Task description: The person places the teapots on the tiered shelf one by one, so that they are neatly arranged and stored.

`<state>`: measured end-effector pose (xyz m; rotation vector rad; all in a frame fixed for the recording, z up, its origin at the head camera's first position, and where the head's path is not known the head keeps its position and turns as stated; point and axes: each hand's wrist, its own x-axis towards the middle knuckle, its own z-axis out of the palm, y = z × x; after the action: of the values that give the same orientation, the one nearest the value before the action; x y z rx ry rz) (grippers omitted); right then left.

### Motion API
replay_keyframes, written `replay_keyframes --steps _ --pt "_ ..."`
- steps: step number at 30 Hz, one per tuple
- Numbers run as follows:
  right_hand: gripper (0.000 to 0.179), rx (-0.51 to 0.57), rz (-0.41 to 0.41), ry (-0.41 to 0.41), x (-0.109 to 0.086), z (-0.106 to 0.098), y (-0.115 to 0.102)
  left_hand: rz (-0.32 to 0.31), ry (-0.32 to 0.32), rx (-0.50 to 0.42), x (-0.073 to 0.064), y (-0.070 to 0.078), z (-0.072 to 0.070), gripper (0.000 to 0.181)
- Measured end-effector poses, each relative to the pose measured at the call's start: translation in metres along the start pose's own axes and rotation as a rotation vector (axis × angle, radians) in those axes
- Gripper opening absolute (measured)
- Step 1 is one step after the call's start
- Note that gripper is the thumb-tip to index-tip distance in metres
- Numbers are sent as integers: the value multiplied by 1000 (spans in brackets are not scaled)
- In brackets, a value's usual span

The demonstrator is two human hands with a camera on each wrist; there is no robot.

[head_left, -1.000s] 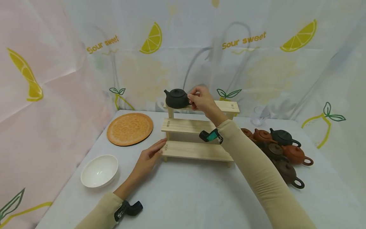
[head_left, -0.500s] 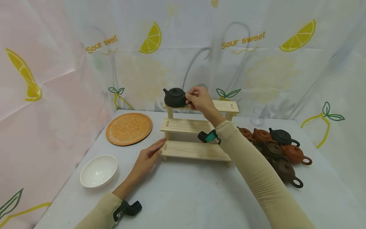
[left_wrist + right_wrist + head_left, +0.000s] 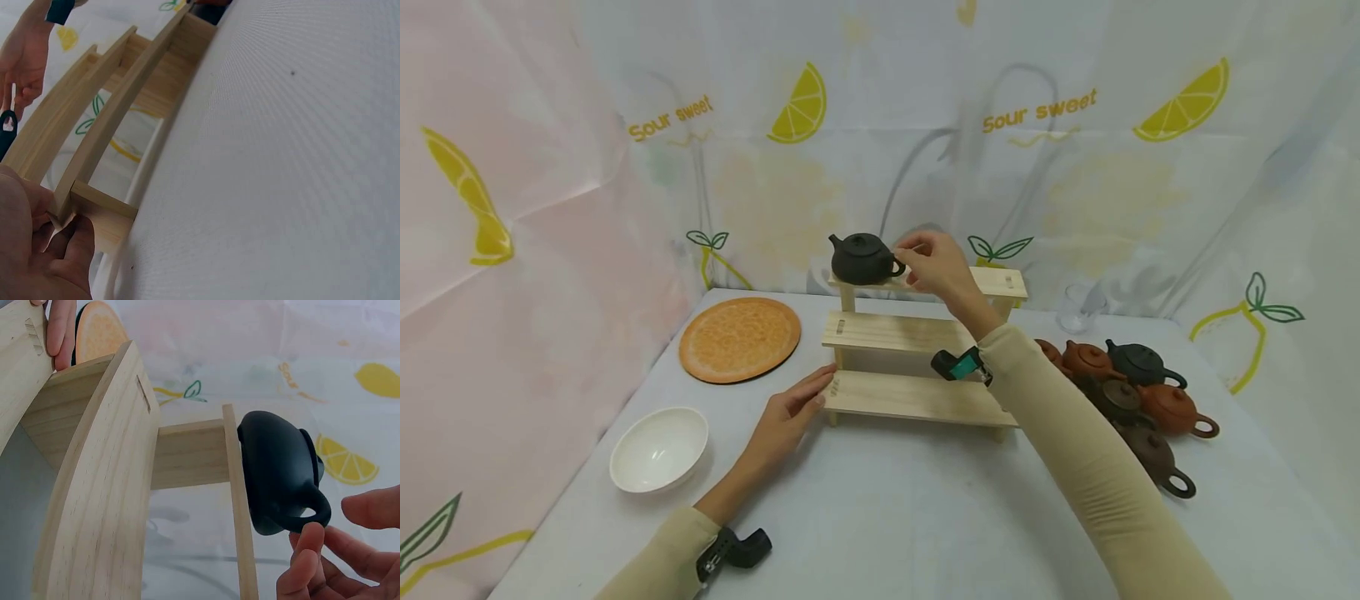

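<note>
A dark teapot [image 3: 859, 260] rests on the left end of the top tier of a three-tier wooden stand [image 3: 917, 397], spout to the left. Beside its handle is my right hand [image 3: 942, 265]. In the right wrist view the thumb [image 3: 375, 509] is apart from the handle, while the fingertips [image 3: 310, 536] lie right at the handle's loop. My left hand [image 3: 786, 419] holds the left end of the stand's lowest board, thumb and fingers about its corner [image 3: 65, 215] in the left wrist view.
Several brown, reddish and dark teapots [image 3: 1172, 407] are grouped on the right, partly behind the right sleeve. A clear glass cup [image 3: 1078, 307] stands behind them. At left are a round orange-brown board [image 3: 741, 337] and a white bowl [image 3: 660, 450]. Printed cloth hangs behind.
My right hand has let go of the teapot's handle and drawn slightly right, with the thumb lifting off. The teapot stays on the top tier. My left hand has kept its place.
</note>
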<state>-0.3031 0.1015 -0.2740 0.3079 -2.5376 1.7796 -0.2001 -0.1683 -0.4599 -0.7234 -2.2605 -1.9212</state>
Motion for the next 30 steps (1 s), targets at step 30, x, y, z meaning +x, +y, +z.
replay_keyframes --steps 30 --pt "28 -40 -97 29 -50 -66 26 -24 -8 -14 -1 1 -1 40"
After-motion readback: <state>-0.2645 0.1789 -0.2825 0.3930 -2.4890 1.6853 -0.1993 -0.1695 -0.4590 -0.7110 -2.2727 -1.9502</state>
